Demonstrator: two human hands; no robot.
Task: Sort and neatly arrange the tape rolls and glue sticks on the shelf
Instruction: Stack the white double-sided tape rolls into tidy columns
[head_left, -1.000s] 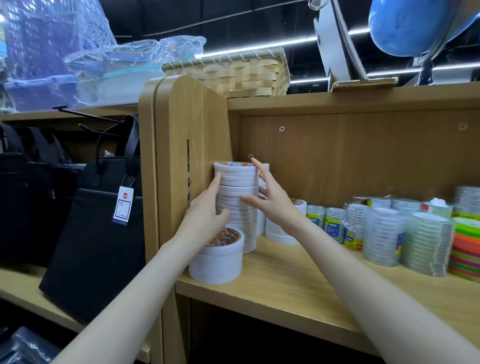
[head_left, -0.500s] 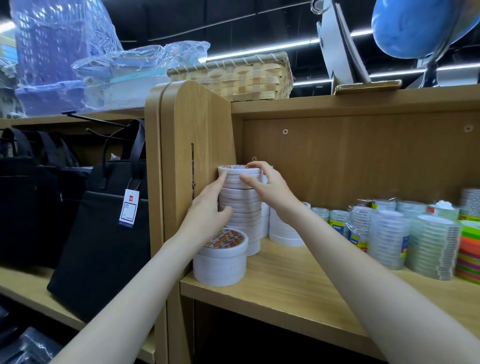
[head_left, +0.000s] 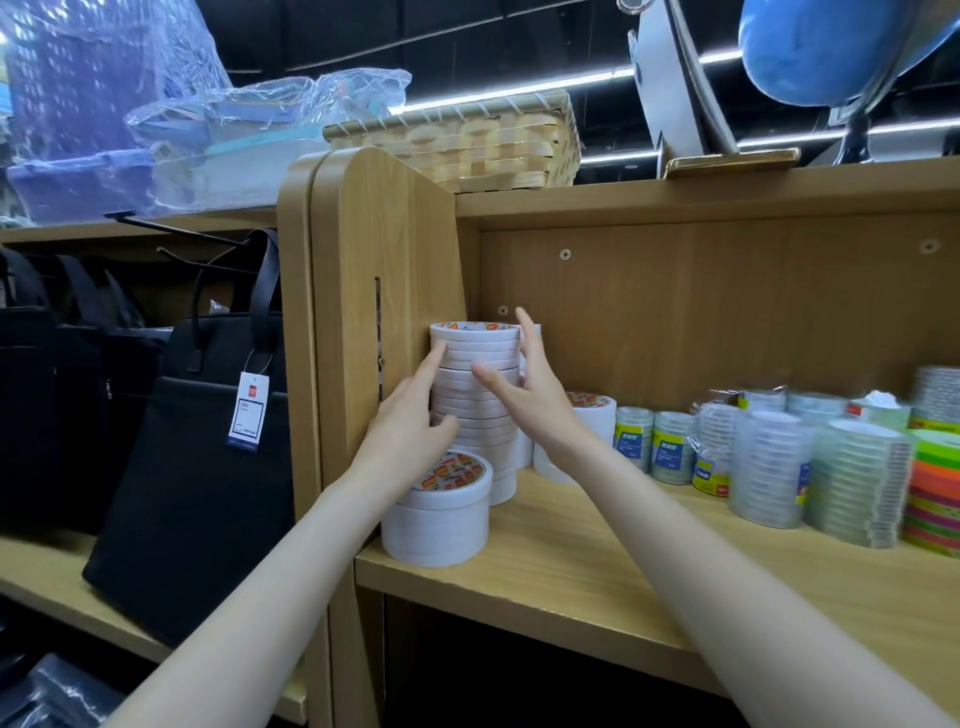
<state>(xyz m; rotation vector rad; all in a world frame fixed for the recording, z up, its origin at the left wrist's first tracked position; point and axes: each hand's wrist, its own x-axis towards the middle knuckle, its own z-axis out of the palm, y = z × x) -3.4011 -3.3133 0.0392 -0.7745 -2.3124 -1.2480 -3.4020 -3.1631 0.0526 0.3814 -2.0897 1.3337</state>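
1. We are squaring up the tall stack of white tape rolls (head_left: 475, 395), which is standing at the left end of the shelf (head_left: 597, 566), close against the wooden side panel (head_left: 363, 312).
2. Our left hand (head_left: 410, 431) is lying against the stack's left face, forefinger stretched up along the rolls and the other fingers loosely bent, gripping nothing.
3. Our right hand (head_left: 524, 389) is spread open at the right face, fingers straight and thumb reaching across the front; whether the palm is touching the rolls we cannot tell.
4. To do this well, we are judging that both hands should be pressing inward evenly and from top to bottom, so no roll is jutting out.
5. A short stack of wider white rolls (head_left: 441, 514) is sitting at the front left corner, just in front of the tall one; our left wrist is passing right above it, so we should be watching not to nudge it off the edge.
6. Clear tape rolls (head_left: 769, 467) are standing further right along the shelf, awaiting their turn.
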